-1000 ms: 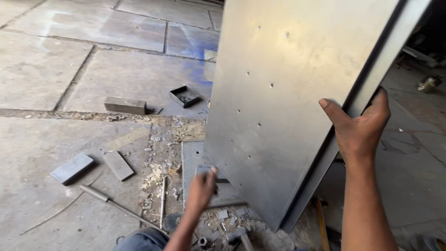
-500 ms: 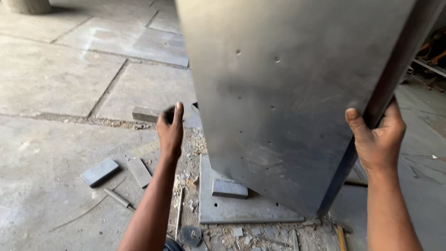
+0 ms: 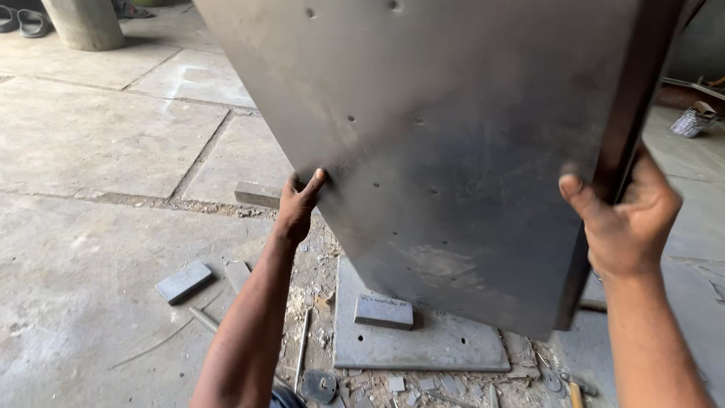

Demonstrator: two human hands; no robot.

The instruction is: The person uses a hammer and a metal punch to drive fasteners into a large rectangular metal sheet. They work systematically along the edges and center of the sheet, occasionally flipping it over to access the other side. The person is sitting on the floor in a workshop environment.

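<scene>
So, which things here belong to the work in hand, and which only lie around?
In hand:
- metal sheet
- left hand on its left edge
- right hand on its right edge

Lying about:
- flat plate
- small block
- grey bar
- sandals

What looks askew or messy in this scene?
The large metal sheet is tilted, held at its edges by the left hand and right hand. Wood shavings and small scraps litter the floor below.

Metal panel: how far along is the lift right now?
Done: the metal panel is tilted up off the floor plate. In hand: left hand grips its left edge, right hand its right frame edge. Left: it is not set down anywhere yet.
</scene>
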